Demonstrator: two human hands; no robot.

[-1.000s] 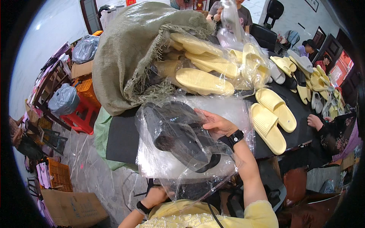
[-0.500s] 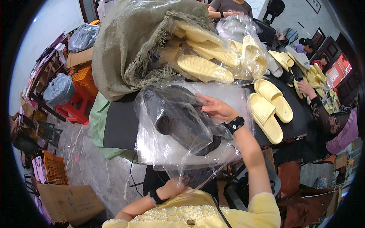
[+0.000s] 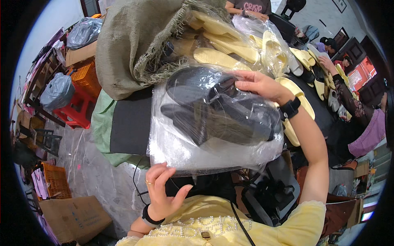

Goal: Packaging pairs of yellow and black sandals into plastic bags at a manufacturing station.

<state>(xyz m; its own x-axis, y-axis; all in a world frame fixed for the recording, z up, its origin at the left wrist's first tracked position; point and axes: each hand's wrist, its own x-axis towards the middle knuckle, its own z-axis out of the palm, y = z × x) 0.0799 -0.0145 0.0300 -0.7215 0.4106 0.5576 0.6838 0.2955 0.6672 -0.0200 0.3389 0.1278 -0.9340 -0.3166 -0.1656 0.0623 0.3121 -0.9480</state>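
A pair of black slippers point(image 3: 192, 87) lies inside a clear plastic bag point(image 3: 223, 144), resting on a stack of flat clear bags point(image 3: 169, 156). At the far right end of this package, my right hand point(image 3: 259, 85) pinches the plastic between thumb and fingers. My left hand point(image 3: 162, 192) hangs free by the stack's front left corner, fingers spread, holding nothing. Partly behind my right wrist lies a pair of yellow slippers point(image 3: 292, 132). Beyond the package, more yellow slippers point(image 3: 219, 58) in clear bags spill from a woven sack point(image 3: 127, 45).
The black table point(image 3: 129, 129) has a green cloth point(image 3: 100, 133) along its left edge. A red stool point(image 3: 76, 112) and a cardboard box point(image 3: 76, 217) stand on the floor at left. A co-worker's arm point(image 3: 344, 88) reaches over loose slippers at right; another person stands at the far side.
The bagged black slippers have turned from upright to lying crosswise on the stack. My left hand has let go of the bag and opened; my right hand has moved right and farther away.
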